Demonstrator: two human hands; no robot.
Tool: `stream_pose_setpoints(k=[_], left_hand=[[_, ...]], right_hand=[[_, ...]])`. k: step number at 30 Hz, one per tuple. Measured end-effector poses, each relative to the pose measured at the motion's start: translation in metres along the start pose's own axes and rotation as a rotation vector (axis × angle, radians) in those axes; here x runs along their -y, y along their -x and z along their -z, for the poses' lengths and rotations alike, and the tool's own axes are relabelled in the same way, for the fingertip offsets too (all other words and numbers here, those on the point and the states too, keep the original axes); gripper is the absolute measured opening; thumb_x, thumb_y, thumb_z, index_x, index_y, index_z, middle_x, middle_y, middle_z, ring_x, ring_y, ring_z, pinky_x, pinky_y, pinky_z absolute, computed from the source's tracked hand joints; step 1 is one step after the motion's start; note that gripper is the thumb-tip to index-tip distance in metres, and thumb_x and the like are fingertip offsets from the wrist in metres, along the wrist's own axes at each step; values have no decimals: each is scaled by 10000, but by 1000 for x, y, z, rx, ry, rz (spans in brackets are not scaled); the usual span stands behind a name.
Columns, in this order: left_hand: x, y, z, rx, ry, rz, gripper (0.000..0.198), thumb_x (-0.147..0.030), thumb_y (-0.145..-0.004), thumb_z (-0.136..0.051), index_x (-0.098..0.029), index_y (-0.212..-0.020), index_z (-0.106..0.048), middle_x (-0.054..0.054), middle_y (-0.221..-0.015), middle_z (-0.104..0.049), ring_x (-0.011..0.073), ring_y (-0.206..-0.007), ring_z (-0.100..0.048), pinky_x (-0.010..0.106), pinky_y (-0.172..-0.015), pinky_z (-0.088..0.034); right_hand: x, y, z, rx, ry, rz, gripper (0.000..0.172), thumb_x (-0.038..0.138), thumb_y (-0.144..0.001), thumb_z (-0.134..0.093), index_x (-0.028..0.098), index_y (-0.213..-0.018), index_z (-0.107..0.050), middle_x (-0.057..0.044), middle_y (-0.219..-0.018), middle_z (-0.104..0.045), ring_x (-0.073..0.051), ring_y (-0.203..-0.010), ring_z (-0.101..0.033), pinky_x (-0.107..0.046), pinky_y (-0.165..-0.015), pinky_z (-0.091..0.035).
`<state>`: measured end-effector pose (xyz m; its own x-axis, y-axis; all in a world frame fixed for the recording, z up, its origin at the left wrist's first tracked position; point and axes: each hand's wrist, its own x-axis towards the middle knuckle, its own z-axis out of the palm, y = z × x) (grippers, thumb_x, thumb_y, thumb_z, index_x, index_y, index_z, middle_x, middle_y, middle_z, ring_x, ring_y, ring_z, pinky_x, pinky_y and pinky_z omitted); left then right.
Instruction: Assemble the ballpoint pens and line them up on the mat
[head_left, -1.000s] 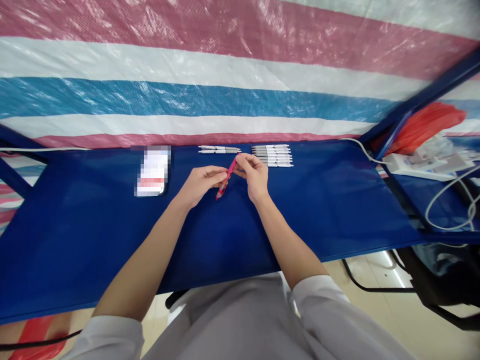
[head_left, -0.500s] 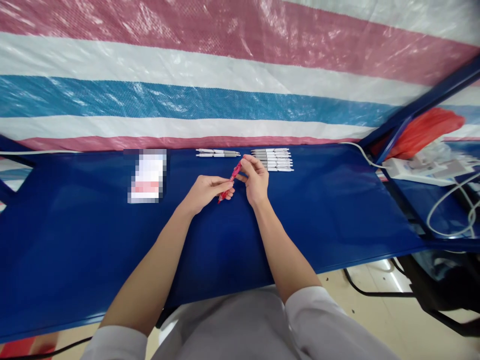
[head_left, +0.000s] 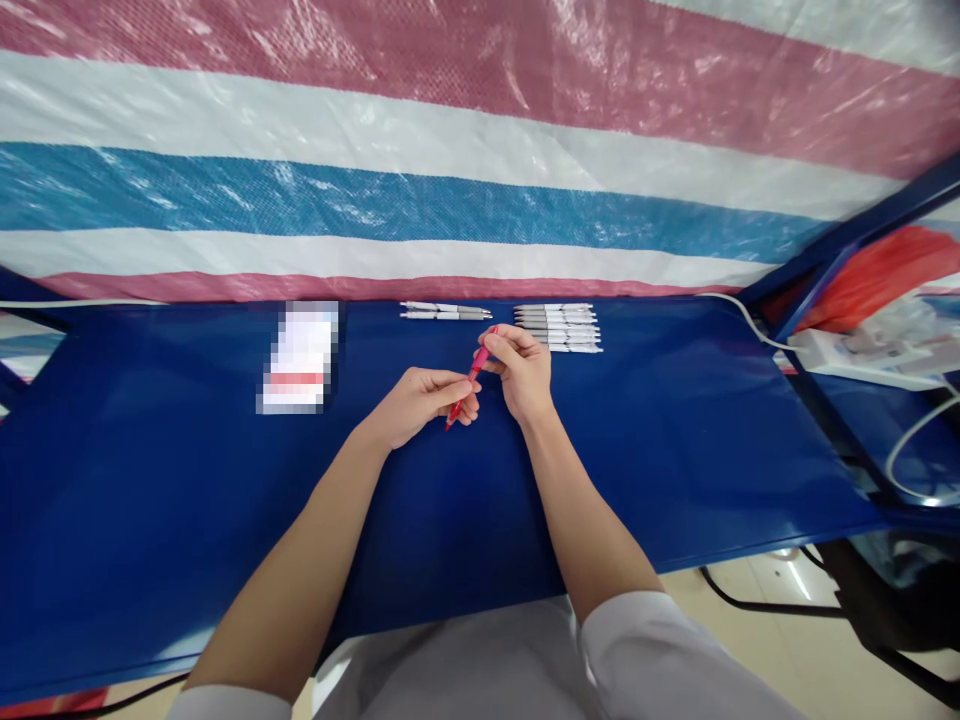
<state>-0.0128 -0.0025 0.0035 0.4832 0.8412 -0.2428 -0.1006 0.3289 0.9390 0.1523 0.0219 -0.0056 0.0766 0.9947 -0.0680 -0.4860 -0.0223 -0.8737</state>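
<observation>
1. The left hand (head_left: 420, 400) pinches the lower end of a red pen (head_left: 471, 378) above the blue table (head_left: 675, 440); it sits lower in view than a second ago.
2. The right hand (head_left: 525, 372), at two o'clock from the left, grips the pen's upper end, which is less exposed than before.
3. At twelve o'clock lie two white pens (head_left: 442, 312); at one o'clock, a row of white pens (head_left: 556, 328), possibly six.

Bright even light, tarp glare, edges bowed by wide lens.
</observation>
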Motion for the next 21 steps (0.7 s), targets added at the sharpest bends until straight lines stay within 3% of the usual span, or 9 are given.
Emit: stream_pose_setpoints(k=[16, 19, 21], left_hand=[[4, 3, -5, 142, 156, 114, 308, -429, -784, -782, -135, -875, -752, 39, -697, -684, 137, -609, -659, 244, -573, -515], [5, 1, -5, 81, 120, 87, 317, -437, -778, -783, -138, -883, -763, 59, -722, -715, 155, -641, -680, 276, -635, -547], [4, -1, -6, -31, 39, 20, 320, -431, -770, -787, -147, -916, -770, 74, -775, -743, 174, -694, -700, 304, -696, -565]], right_hand=[[3, 4, -3, 22, -115, -26, 228, 299, -563, -869, 218, -701, -706, 25, -665, -747, -143, -575, -721, -192, -432, -569], [3, 3, -2, 7, -103, 1, 224, 313, -588, -858, 224, -719, -699, 33, -682, -747, -141, -601, -727, -202, -465, -585], [3, 3, -1, -13, -96, 34, 212, 306, -610, -850, 226, -732, -696, 40, -693, -744, -137, -623, -731, -207, -503, -601]])
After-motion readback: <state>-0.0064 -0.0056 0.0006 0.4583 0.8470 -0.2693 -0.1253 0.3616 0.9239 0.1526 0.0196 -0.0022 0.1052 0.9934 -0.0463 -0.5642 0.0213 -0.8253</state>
